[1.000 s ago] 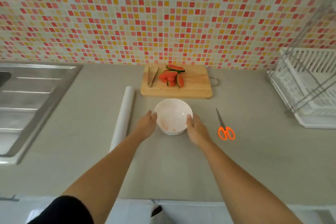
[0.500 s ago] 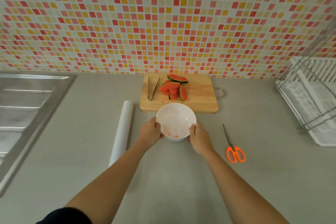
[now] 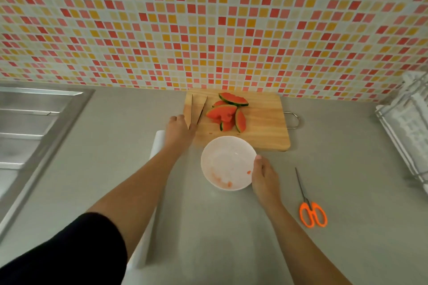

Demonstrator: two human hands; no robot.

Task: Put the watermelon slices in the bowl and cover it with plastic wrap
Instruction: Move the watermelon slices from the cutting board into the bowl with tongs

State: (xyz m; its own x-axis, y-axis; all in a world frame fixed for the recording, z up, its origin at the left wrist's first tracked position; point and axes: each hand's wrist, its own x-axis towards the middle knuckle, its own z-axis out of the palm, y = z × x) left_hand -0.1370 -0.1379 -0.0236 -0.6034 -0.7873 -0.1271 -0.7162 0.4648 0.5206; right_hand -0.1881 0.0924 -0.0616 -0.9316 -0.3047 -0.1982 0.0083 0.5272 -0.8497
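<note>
A white bowl (image 3: 228, 162) stands on the counter just in front of a wooden cutting board (image 3: 261, 127); it holds only a few red smears. Several watermelon slices (image 3: 228, 112) lie piled on the board, with metal tongs (image 3: 196, 111) to their left. My right hand (image 3: 264, 176) grips the bowl's right rim. My left hand (image 3: 179, 132) rests at the board's left front corner, its fingers touching the near end of the tongs; whether it grips them is unclear. A white roll of plastic wrap (image 3: 143, 233) lies under my left forearm, mostly hidden.
Orange-handled scissors (image 3: 311, 208) lie to the right of the bowl. A steel sink (image 3: 30, 127) fills the left side. A white dish rack (image 3: 407, 127) stands at the right edge. A tiled wall rises straight behind the board.
My left hand has let go of the bowl and moved up and left to the near end of the tongs. The right hand stays on the bowl. The view has drawn closer.
</note>
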